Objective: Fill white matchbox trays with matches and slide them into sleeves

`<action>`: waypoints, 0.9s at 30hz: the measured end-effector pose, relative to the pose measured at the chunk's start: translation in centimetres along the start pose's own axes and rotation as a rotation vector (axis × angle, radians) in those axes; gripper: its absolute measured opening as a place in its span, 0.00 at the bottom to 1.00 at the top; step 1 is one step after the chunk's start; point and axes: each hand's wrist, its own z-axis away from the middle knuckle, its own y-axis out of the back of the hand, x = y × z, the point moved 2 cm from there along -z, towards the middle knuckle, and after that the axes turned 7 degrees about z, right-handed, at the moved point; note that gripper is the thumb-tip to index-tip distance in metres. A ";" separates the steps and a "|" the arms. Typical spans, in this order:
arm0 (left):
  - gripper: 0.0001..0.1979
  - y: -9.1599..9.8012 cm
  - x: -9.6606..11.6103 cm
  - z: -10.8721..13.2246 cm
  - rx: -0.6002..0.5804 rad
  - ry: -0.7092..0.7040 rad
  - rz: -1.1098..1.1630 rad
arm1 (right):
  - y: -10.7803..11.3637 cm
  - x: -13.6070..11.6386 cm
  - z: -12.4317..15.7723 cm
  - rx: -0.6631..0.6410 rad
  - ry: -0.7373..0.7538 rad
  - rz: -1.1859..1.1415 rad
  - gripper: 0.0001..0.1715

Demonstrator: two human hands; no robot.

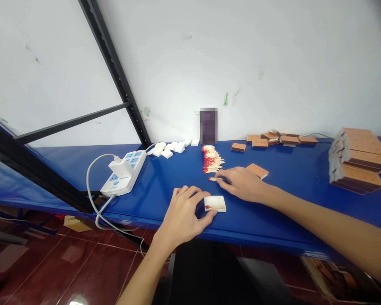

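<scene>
My left hand grips a small white matchbox tray between thumb and fingers near the front of the blue table. A few red-headed matches lie along the tray's near side. Just beyond it, my right hand pinches a few matches at their pale ends, their red heads pointing left. Past my right fingertips a long heap of matches stretches toward the wall. An orange matchbox sleeve lies behind my right hand and is partly hidden by it.
Several white trays lie at the back left, near a power strip with a plug and cable. Orange matchboxes are scattered along the wall. A stack of matchboxes stands at right. A black metal post rises at left.
</scene>
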 end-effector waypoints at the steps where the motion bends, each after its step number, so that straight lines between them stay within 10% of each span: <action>1: 0.15 0.0 0.0 0.0 0.001 0.000 0.000 | 0.0 0.0 0.0 0.006 0.003 -0.002 0.18; 27: 0.15 0.0 0.0 0.0 -0.008 -0.008 -0.001 | -1.2 2.3 -2.3 0.104 -0.085 -0.206 0.11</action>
